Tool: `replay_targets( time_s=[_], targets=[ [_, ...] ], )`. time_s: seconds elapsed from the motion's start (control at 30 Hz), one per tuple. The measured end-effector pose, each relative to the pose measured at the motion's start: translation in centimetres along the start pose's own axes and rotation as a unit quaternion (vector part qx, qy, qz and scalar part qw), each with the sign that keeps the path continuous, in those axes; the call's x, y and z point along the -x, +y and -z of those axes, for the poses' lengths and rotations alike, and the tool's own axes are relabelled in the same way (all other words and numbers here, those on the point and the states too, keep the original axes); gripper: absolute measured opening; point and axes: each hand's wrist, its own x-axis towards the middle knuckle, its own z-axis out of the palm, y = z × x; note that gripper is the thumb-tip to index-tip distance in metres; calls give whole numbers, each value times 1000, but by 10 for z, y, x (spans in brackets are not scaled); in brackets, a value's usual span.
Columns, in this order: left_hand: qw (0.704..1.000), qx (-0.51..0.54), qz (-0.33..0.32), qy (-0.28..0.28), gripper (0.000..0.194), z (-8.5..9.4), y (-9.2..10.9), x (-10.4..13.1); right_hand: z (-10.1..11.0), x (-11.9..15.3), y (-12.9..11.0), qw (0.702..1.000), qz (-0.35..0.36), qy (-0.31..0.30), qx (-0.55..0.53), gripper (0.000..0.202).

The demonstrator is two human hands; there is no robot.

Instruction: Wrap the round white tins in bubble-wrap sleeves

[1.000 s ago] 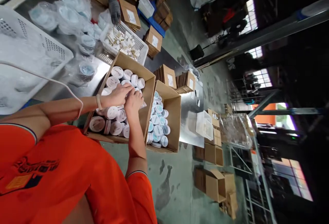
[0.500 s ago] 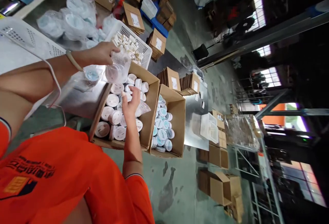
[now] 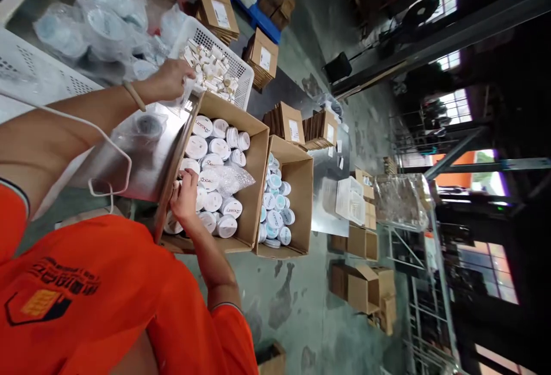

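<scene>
Fingers (image 3: 189,178) of right hand (image 3: 185,200): bent down over white-lidded jars (image 3: 219,148), just inside the left wall of near carton (image 3: 253,203). Tips partly hidden; not possible to tell whether closed on a jar or only resting among the lids.

Left hand (image 3: 174,79), above and slightly left of the right: fingers drawn together in a pinch, with clear plastic bag (image 3: 178,102) hanging limp beneath, beside the carton's upper left corner.

Position of jars: left of centre in the frame, to the right of and beneath the right-hand fingers, below and to the right of the left. Right hand nearer. Lids round, variously tilted, without one common axis; carton's long axis roughly top to bottom of the frame.

In the way: carton's upper left edge, between left hand and jars; bubble-wrap pouch (image 3: 235,180), lying lengthwise toward the right across several lids.

Farther out: second carton (image 3: 298,185) with blue-and-white jars (image 3: 274,181), just beside, to the right; perforated basket (image 3: 245,79) of small white-and-gold pieces (image 3: 210,68), above; bagged round items (image 3: 105,24), upper left; white cable (image 3: 130,163) looped over the counter (image 3: 148,162), left; folded carton stacks (image 3: 286,125), right of the basket.
</scene>
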Motion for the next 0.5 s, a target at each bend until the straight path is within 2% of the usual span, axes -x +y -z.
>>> replay_targets(
  time_s=[0.07,0.13,0.3,0.4,0.43,0.5],
  targets=[
    [1000,-3,3,-21,44,-16,-12,-10,-9,4,-2,1000,-15,2,8,39],
    [999,3,8,-34,43,-33,-26,-10,-13,7,-3,999,-26,4,18,42],
    [993,39,6,-108,34,-69,-62,31,-13,11,2,999,17,31,19,43],
    [989,49,34,-138,23,-69,-89,43,-14,13,3,997,55,62,14,45],
    [990,44,60,-123,27,-64,-100,39,-14,13,3,996,61,66,12,45],
    [990,22,122,-65,48,-51,-121,20,-13,14,2,996,61,68,6,46]
  ],
)
